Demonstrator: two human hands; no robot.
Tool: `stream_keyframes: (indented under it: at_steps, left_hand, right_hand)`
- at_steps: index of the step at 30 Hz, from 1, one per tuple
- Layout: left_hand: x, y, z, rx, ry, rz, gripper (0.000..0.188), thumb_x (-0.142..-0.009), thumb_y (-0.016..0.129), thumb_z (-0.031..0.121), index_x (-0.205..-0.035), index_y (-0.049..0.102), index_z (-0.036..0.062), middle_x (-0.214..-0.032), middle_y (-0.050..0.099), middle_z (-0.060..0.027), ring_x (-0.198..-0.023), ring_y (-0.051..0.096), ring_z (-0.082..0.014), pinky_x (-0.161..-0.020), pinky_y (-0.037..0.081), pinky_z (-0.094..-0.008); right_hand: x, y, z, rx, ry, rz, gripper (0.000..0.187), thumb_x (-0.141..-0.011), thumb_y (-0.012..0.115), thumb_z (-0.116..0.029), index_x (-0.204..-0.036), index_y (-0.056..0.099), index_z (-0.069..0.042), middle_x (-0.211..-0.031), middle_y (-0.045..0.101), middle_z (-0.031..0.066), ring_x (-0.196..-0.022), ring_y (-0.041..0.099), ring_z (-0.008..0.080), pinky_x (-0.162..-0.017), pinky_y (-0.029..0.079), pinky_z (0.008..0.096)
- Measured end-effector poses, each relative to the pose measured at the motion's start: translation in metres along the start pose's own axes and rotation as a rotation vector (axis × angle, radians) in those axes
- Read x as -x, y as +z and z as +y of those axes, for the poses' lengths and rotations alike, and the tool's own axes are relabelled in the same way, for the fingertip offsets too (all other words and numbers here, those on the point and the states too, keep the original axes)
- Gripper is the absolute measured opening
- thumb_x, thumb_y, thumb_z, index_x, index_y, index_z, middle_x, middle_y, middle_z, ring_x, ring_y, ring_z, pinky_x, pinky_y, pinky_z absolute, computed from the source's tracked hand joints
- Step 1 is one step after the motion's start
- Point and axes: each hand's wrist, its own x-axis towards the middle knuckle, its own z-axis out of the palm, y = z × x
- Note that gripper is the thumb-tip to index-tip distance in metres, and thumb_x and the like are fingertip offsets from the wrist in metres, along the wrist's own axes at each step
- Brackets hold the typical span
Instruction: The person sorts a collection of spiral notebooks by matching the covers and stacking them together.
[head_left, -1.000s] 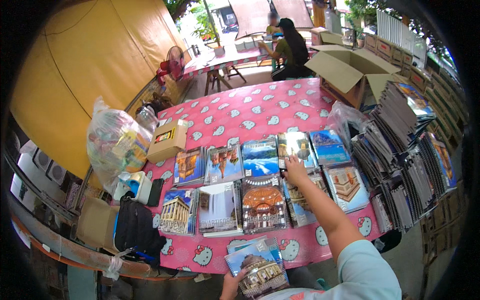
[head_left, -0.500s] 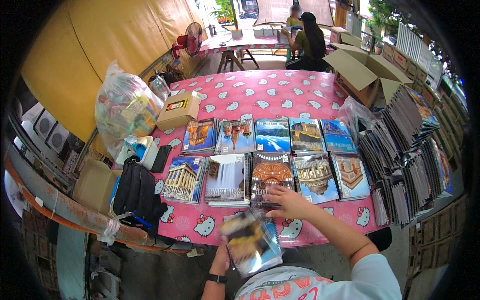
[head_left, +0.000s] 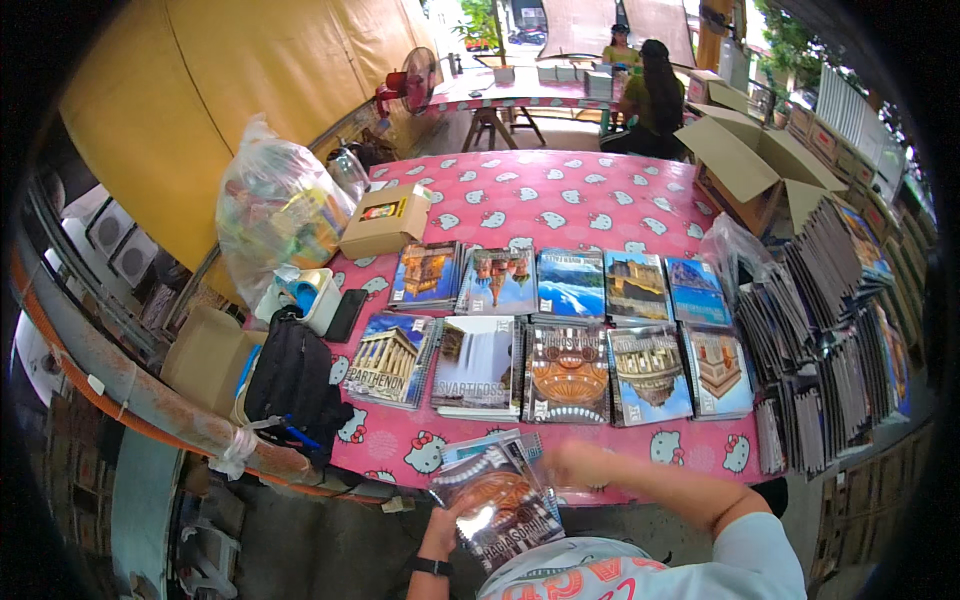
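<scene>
Close to my body, my left hand (head_left: 438,532) grips a small fanned bundle of spiral notebooks (head_left: 500,500). Its top cover shows an ornate domed ceiling, and a clear, shiny layer catches the light. Just right of the bundle is my right hand (head_left: 582,466), smeared by motion, so its fingers cannot be made out. Notebook stacks stand in two rows on the table in front of me. The nearest to my right hand are a stack with a matching domed-ceiling cover (head_left: 567,375), a waterfall stack (head_left: 476,365) and a round-building stack (head_left: 648,375).
Tall piles of notebooks (head_left: 815,355) crowd the table's right side, beside an open carton (head_left: 745,165). At left are a black bag (head_left: 290,375), a phone (head_left: 346,315), a small brown box (head_left: 385,222) and a bulging plastic bag (head_left: 280,205). Two people sit at a far table.
My right hand has left the domed-ceiling stack and come back toward my body. A domed-ceiling notebook now tops the held bundle. The stack's top cover now faces the other way round.
</scene>
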Motion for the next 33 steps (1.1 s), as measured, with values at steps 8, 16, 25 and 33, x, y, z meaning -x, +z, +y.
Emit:
stream_keyframes:
  at_steps: [8,16,25,33]
  left_hand:
    - [0.006,-0.004,-0.009,-0.003,0.195,0.219,0.04,-0.066,0.074,0.01,-0.099,0.057,-0.0047,-0.094,0.061,-0.008,-0.08,0.058,-0.0164,-0.072,0.047,-0.0294]
    - [0.003,0.004,-0.016,0.099,0.272,0.342,0.035,-0.077,0.066,0.021,-0.101,0.055,-0.0019,-0.097,0.059,-0.0073,-0.083,0.055,-0.014,-0.073,0.042,-0.0289]
    - [0.012,0.023,-0.002,0.119,0.307,0.485,0.038,-0.077,0.067,0.022,-0.101,0.054,-0.0052,-0.094,0.06,-0.0084,-0.081,0.055,-0.013,-0.072,0.043,-0.0266]
    - [0.002,-0.015,-0.015,0.802,0.14,0.067,0.048,-0.084,0.058,0.027,-0.12,0.043,-0.0004,-0.115,0.052,-0.0074,-0.101,0.051,-0.0177,-0.088,0.037,-0.03]
  right_hand:
    - [-0.064,-0.151,0.231,0.381,0.98,1.076,0.061,-0.064,0.074,-0.037,-0.102,0.049,0.004,-0.097,0.055,0.024,-0.092,0.054,0.0361,-0.079,0.044,0.042]
    - [-0.089,-0.156,0.226,0.195,1.062,0.826,0.078,-0.055,0.079,-0.041,-0.109,0.044,0.004,-0.1,0.057,0.023,-0.097,0.055,0.0341,-0.081,0.046,0.0393]
    - [-0.042,-0.182,0.196,-0.075,0.182,1.132,0.035,-0.076,0.06,-0.014,-0.104,0.048,0.002,-0.093,0.054,0.0105,-0.081,0.053,0.019,-0.074,0.043,0.0319]
    - [-0.02,-0.031,0.056,-0.558,0.219,0.447,0.035,-0.074,0.066,-0.018,-0.1,0.051,-0.001,-0.097,0.054,0.011,-0.085,0.051,0.0163,-0.073,0.042,0.0307]
